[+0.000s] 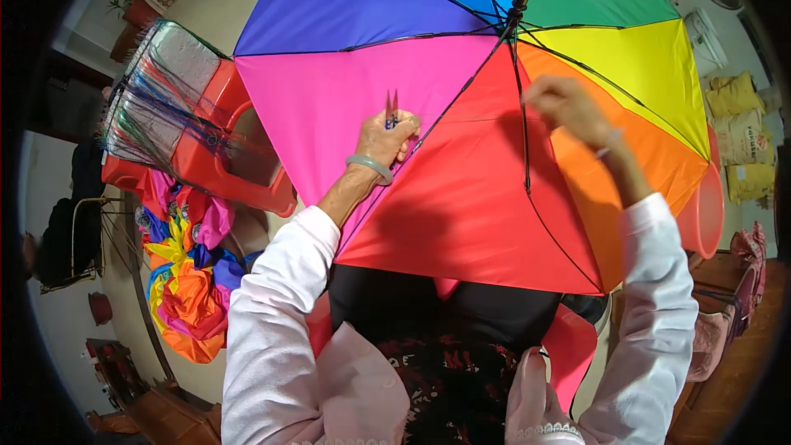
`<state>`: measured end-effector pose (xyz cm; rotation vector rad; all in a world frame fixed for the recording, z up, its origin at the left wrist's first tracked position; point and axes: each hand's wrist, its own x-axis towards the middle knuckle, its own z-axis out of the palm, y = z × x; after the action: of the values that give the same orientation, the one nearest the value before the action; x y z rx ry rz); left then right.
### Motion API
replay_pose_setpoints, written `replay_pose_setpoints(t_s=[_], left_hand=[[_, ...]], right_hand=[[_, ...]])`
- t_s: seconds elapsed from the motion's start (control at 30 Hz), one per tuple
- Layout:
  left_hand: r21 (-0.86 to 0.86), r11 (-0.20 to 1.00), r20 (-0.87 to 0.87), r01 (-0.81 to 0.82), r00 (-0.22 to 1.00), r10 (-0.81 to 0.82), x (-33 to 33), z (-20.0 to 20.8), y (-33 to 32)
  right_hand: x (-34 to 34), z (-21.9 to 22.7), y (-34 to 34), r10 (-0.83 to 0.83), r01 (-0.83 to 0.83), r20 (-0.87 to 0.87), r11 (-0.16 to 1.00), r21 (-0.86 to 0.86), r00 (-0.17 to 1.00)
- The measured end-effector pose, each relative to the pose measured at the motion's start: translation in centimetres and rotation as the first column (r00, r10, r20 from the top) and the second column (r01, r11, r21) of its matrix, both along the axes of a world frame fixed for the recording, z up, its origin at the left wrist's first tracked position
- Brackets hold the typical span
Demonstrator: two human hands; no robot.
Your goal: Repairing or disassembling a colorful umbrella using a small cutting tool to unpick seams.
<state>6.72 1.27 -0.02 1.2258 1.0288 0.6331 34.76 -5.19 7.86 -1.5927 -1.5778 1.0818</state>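
An open rainbow umbrella (494,198) lies inside up over my lap, its black ribs and shaft showing. My left hand (386,138), with a pale bangle at the wrist, is closed around thread snips (392,107), blades pointing up. Its fingers also pinch at the rib along the seam between the pink and red panels. A fine thread (486,120) stretches from there across the red panel toward my right hand (568,107). That hand is raised over the orange panel, fingers drawn together and smeared by motion; whether a needle is in them cannot be made out.
At left, a red plastic stool (247,173) carries a white foam block (169,74) hung with many coloured threads. Beneath it sits a heap of folded rainbow umbrella cloth (194,297). Stacked sacks (737,136), a red basin (704,214) and wooden furniture (725,280) stand at right.
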Motion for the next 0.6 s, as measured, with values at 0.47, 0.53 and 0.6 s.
replay_pose_setpoints(t_s=[0.47, 0.53, 0.6], left_hand=[[0.350, 0.929, 0.105, -0.117, 0.991, 0.085, -0.5, -2.6, -0.4], [0.340, 0.937, 0.043, -0.077, 0.997, 0.066, -0.5, -2.0, -0.4], [0.321, 0.947, -0.097, -0.004, 0.995, 0.037, -1.1, -1.2, -0.6]], right_hand=[[-14.1, -7.9, 2.3, -0.262, 0.098, -0.514, 0.941, -0.325, 0.817], [-12.5, -5.5, 2.2, -0.343, 0.238, -0.640, 0.939, -0.248, 0.688], [-9.2, -0.8, 2.3, -0.269, 0.329, -0.614, 0.944, -0.016, 0.742]])
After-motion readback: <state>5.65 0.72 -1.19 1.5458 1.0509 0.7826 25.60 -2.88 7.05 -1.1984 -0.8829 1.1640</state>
